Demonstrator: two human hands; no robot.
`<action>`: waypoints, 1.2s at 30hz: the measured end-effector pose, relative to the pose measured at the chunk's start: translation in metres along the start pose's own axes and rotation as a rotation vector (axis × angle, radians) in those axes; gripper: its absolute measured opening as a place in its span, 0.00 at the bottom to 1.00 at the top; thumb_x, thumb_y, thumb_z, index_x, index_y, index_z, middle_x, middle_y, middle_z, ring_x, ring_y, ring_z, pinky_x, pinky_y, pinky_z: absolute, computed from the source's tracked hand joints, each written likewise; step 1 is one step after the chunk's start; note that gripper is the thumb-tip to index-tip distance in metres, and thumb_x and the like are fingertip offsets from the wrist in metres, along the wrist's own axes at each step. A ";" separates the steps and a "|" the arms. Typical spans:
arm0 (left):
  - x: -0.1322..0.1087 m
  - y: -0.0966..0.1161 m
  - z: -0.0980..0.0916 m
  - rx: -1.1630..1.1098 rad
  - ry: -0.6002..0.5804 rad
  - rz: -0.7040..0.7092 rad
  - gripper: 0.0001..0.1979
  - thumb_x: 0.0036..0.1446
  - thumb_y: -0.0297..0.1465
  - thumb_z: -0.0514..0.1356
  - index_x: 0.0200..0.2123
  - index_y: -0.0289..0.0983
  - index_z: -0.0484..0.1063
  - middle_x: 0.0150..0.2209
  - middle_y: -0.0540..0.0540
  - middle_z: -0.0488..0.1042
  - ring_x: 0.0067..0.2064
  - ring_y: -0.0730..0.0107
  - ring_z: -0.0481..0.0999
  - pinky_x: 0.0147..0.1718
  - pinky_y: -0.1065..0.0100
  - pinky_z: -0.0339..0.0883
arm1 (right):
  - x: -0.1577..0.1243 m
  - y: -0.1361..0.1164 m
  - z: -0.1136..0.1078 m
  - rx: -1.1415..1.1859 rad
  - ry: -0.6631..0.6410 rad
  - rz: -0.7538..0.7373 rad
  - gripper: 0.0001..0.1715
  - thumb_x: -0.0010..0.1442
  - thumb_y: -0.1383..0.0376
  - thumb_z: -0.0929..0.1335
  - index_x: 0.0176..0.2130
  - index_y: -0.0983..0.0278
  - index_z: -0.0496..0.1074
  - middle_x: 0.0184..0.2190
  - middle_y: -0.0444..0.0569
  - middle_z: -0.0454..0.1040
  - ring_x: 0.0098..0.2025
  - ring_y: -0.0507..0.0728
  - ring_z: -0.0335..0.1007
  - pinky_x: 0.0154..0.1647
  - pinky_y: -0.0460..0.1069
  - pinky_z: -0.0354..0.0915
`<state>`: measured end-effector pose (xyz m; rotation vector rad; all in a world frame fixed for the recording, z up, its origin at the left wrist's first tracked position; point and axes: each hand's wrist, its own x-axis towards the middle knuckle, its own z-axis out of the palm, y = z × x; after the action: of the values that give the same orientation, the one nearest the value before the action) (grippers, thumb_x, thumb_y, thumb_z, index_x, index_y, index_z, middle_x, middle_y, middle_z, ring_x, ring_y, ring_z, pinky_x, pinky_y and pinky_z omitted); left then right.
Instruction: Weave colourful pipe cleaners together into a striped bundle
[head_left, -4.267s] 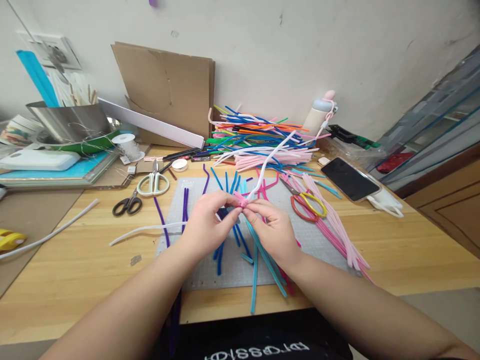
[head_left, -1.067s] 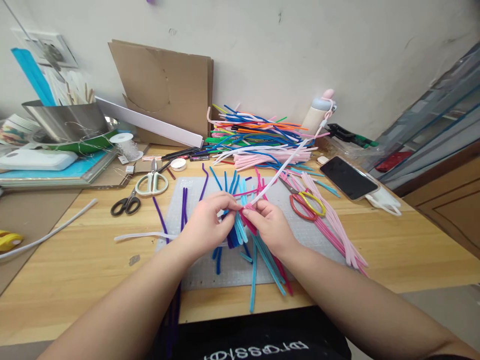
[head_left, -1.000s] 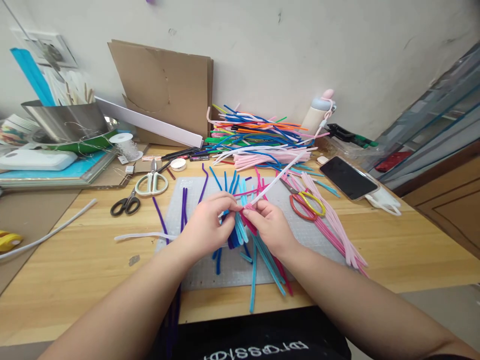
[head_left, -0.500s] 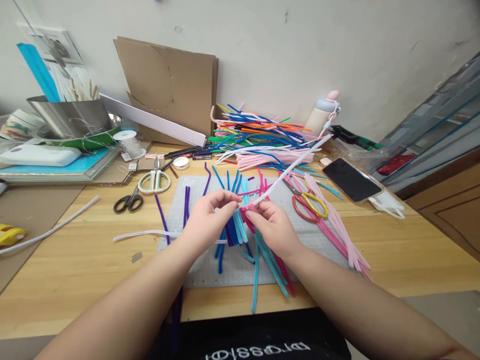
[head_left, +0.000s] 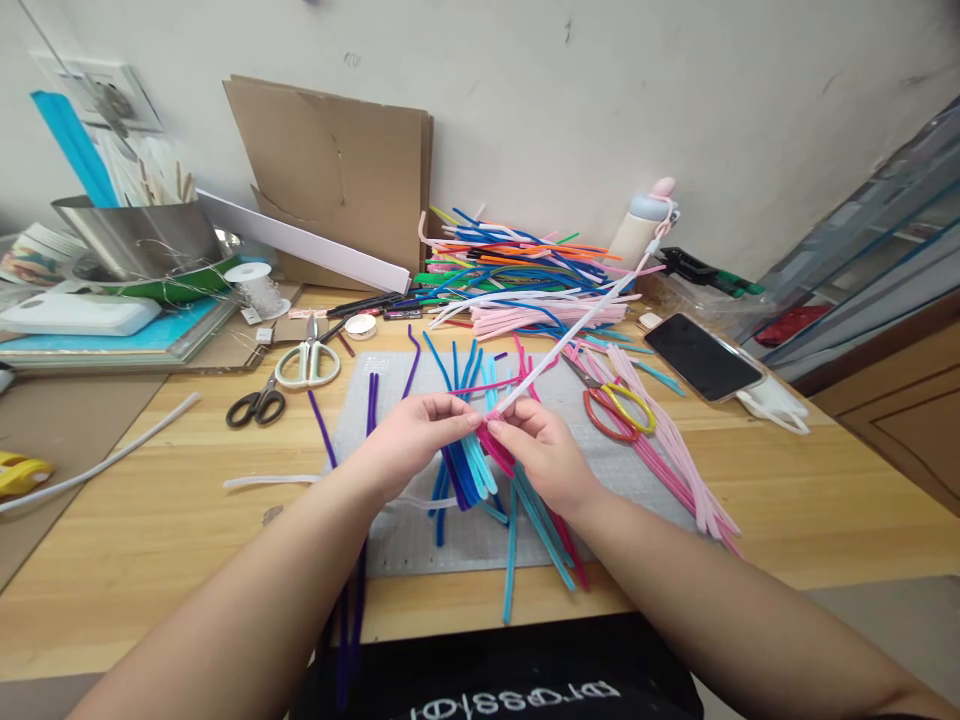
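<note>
Above the cutting mat, both my hands meet at a row of bent pipe cleaners in purple, blue, light blue [head_left: 471, 462] and pink. The row sits along a white pipe cleaner [head_left: 581, 322], whose one end slants up to the right; its other end passes under my left wrist. My right hand [head_left: 551, 455] is closed, thumb and finger pinching the pink pipe cleaner [head_left: 496, 455]. My left hand [head_left: 409, 440] is closed too, its thumb and fingertip pressed together at the row's upper edge by the pink one; its exact hold is partly hidden.
Loose pipe cleaners lie around the grey mat [head_left: 622, 500]. Red-and-yellow scissors [head_left: 619, 410], white-handled scissors [head_left: 307, 362] and black scissors [head_left: 256, 405] lie nearby. A pipe-cleaner heap [head_left: 525, 270] lies behind, a phone [head_left: 703, 357] to the right and cardboard [head_left: 337, 180] by the wall.
My left fingertips have come closer to the pink pipe cleaner. The bent row hangs slightly lower and more slanted, and the white pipe cleaner's upper end has shifted left.
</note>
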<state>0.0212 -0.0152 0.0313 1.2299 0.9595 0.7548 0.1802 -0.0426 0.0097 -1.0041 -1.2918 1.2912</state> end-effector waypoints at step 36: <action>0.001 -0.004 0.003 -0.162 -0.149 -0.092 0.10 0.47 0.35 0.64 0.26 0.34 0.70 0.23 0.53 0.68 0.25 0.77 0.63 0.28 0.72 0.55 | 0.000 0.007 -0.003 0.036 -0.003 -0.016 0.07 0.57 0.60 0.65 0.32 0.62 0.67 0.26 0.41 0.65 0.30 0.51 0.60 0.33 0.46 0.59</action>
<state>0.0239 -0.0166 0.0276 1.0777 0.8113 0.6459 0.1822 -0.0412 0.0024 -0.9650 -1.2719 1.2998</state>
